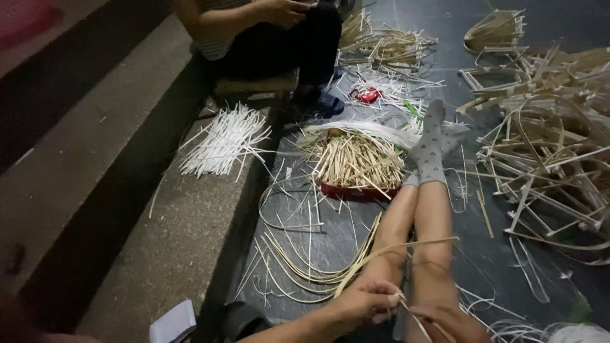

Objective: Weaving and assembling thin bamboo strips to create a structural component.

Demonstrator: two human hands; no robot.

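The left hand (368, 300) pinches a bent bamboo strip (406, 246) over the knees. The right hand (454, 321), cut off by the frame's bottom edge, closes on a thin sliver (413, 321); its fingertips are blurred.

A red tray (356, 190) heaped with short bamboo sticks (359, 162) was set on the dark floor. A fan of white slivers (222, 140) was laid on the concrete step (171, 241). Bent strip frames (546, 165) were piled at the right, and a seated person (267, 32) was seen beyond, near a red wrapper (366, 95).
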